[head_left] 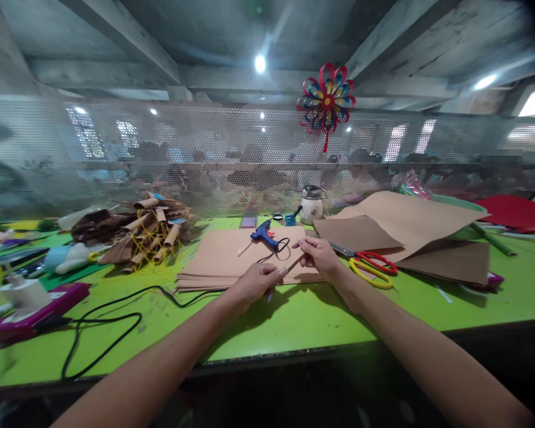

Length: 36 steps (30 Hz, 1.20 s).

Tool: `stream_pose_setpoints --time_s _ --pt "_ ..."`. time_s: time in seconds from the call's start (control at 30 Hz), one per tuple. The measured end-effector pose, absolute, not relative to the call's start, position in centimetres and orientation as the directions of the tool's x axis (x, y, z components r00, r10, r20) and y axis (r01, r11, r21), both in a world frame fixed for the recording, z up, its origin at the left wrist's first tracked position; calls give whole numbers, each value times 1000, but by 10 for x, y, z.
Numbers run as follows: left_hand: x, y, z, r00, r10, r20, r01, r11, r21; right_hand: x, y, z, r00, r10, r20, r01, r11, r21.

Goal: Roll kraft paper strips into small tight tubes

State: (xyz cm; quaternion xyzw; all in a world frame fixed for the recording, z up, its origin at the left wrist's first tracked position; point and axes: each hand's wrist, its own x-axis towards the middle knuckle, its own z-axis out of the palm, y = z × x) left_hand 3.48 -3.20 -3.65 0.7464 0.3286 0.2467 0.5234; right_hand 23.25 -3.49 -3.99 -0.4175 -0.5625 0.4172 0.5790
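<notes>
Between my two hands runs a narrow brown paper strip (293,266), slanting up to the right. Fingers of my left hand (262,279) pinch its lower end, while my right hand (315,254) grips the upper end. Both hands are over the front edge of a stack of brown kraft paper (214,255). On that stack, just beyond my hands, lies a blue glue gun (264,233) with an orange trigger and a black cord. To the right of my right hand rest scissors (374,264) with one red and one yellow handle.
At left, a pile of rolled brown paper pieces (154,232) with yellow strings sits behind a purple power strip (49,309). Large kraft sheets (410,220) cover the right side. A white jar (311,208) stands at the back, before a perforated screen (214,142).
</notes>
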Motion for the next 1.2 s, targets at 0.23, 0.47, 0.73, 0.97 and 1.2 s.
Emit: stream_pose_setpoints --time_s 0.23,0.47,0.73,0.97,1.2 --pt "31 -31 -37 655 755 4 255 -225 940 232 -36 -37 7 958 288 -133 287 -949" --pt "33 -30 -39 558 828 62 167 -185 968 210 -45 -42 -137 984 114 -316 66 -946" --pt "37 -35 -38 648 761 34 92 -123 988 212 -44 -42 -138 979 149 -391 84 -916" --pt "38 -36 -42 765 644 -6 75 -79 994 202 -55 -39 -107 980 168 -182 147 -972" --pt "40 -38 -42 737 676 11 104 -129 986 199 -55 -39 -100 961 257 -62 251 -966"
